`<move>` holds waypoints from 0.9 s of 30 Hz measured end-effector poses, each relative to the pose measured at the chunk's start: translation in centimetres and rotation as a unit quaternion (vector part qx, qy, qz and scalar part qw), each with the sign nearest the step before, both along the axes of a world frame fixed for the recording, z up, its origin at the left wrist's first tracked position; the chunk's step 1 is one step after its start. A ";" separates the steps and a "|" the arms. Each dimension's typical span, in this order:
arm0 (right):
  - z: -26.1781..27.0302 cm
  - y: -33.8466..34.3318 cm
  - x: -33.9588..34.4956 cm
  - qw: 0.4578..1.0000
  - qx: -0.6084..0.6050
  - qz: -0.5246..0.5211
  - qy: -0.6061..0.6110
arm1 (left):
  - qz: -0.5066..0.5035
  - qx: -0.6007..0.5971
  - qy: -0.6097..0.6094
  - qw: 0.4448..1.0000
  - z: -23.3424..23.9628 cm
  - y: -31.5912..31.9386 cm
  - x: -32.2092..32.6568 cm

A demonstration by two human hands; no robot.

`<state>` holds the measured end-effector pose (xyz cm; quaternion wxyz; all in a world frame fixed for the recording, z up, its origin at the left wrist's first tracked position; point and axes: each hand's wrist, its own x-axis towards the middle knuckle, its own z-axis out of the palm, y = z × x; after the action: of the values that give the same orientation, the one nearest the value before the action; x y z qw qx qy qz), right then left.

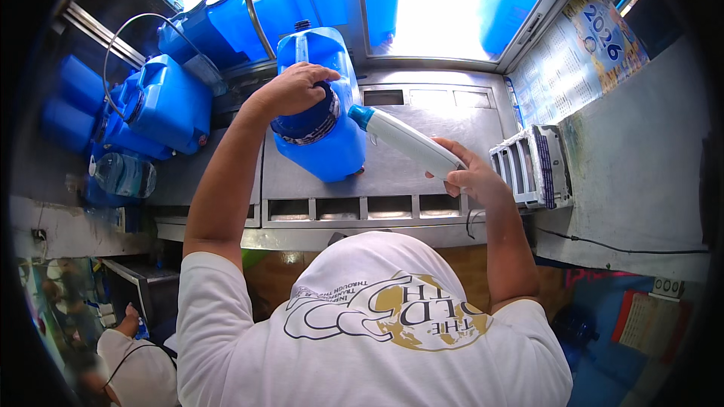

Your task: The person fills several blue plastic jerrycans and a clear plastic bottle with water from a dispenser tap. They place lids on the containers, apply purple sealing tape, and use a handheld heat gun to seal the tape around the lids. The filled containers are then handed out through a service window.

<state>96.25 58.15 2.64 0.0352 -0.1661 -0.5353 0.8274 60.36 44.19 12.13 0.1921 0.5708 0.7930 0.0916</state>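
Note:
A blue plastic water container [339, 152] stands on the stainless steel counter [396, 164] before me, with a wide dark-blue cap wrapped in a printed band [308, 131] and a small dark spout cap at its far end. My left hand [297, 87] rests on the wide cap, palm down, fingers spread toward the container's top; whether it grips the cap cannot be told. In my right hand [466, 172] is a white handheld heat gun or dryer-like device [416, 138]. Its teal nozzle [361, 117] points at the container, close to its right side.
More blue containers [169, 107] stand at the left, others behind the window frame. A clear bottle [125, 175] lies at the left. A white slotted rack [531, 167] is at the counter's right end, below a calendar [599, 45]. Another person [136, 362] is at lower left.

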 end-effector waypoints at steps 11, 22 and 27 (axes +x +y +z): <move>0.9 1.2 -1.6 0.999 0.038 -0.007 -0.001 | -0.005 0.016 -0.076 0.997 -0.1 -0.3 -1.6; 1.3 1.1 -1.9 0.993 0.113 0.025 -0.018 | -0.067 0.114 -0.059 0.989 -1.6 -0.9 -2.8; 1.9 0.7 -1.4 0.992 0.112 0.023 -0.053 | -0.083 0.143 -0.027 0.986 -2.4 -1.0 -3.2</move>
<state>94.87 58.86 4.52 0.0060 -0.1927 -0.6294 0.7528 57.12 43.16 9.71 0.1366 0.6538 0.7162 0.2026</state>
